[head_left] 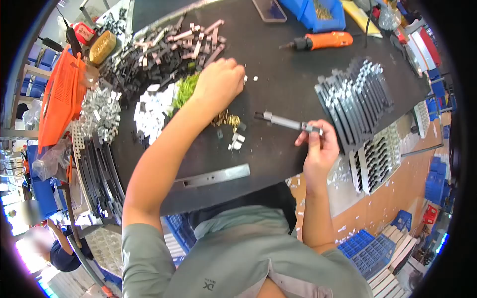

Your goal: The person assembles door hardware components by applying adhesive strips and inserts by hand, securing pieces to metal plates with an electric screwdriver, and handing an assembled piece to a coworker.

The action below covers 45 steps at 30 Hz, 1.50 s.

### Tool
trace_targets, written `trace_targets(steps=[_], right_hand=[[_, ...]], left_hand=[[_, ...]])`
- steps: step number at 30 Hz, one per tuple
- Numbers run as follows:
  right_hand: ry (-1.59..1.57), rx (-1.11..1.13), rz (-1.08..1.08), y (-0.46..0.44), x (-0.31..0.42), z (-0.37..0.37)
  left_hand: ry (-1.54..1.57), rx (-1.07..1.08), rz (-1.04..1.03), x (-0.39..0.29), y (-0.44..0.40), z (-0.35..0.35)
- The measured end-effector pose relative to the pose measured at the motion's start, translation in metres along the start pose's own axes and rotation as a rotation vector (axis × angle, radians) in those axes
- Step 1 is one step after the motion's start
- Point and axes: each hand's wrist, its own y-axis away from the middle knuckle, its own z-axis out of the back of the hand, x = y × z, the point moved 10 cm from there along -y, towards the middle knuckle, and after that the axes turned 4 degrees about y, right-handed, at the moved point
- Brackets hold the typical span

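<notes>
My left hand (221, 82) is closed with its fingers curled down over the black table, beside a heap of small green parts (187, 89) and below the pile of brownish and black strips (196, 39). Whatever its fingertips may hold is hidden. My right hand (322, 151) pinches one end of a slim grey metal bar (285, 121), which points up and left above the table and has dark ends. Between the hands lie small brass parts (227, 120) and a few white blocks (237, 142). A flat metal strip (218, 175) rests near the table's front edge.
An orange electric screwdriver (325, 40), a blue bin (318, 15) and a phone (270, 10) are at the back. Stacked dark bars (355, 104) sit at right. White parts (151, 111), silver parts (101, 111) and an orange basket (59, 99) are at left. Another person (62, 248) is at lower left.
</notes>
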Motion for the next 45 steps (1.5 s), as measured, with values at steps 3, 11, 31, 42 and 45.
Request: trace_targets(steps=[3, 11, 31, 42, 45], right_hand=[[0.011, 0.004, 0.017, 0.000, -0.002, 0.000], [-0.001, 0.052, 0.095, -0.001, -0.002, 0.001], [0.100, 0.065, 0.127, 0.001, -0.002, 0.000], [0.036, 0.133, 0.155, 0.026, 0.029, -0.017], [0.020, 0.150, 0.146, 0.026, 0.032, -0.020]], left_hand=[[-0.098, 0.012, 0.010, -0.005, 0.010, 0.016], [0.466, 0.179, 0.219, -0.038, 0.144, 0.104], [0.229, 0.539, 0.024, -0.080, 0.191, 0.078], [0.166, -0.078, 0.382, -0.068, 0.221, 0.125], [0.152, -0.107, 0.414, -0.064, 0.232, 0.125]])
